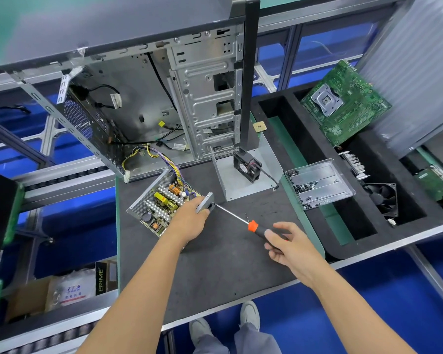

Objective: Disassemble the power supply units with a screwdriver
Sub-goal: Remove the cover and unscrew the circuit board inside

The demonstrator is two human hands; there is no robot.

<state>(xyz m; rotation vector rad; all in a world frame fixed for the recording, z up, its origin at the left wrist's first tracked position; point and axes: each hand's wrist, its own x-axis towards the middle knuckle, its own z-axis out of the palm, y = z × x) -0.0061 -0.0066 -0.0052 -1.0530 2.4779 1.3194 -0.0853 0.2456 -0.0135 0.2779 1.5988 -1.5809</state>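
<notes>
PSU (161, 208) open on worktop (215, 264). Left hand (189, 221) grips its casing; right hand (284, 241) holds screwdriver (243, 221), tip at side screw. Risk: shallow angle, tip slips, screw head strips.

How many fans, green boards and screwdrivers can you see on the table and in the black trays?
Fans: 2, a small black one standing on the metal sheet and a bigger one in the tray.
Green boards: 2, a large one leaning at the back and a smaller one at the far right.
Screwdrivers: 1, held in the right hand.
Total: 5
</notes>
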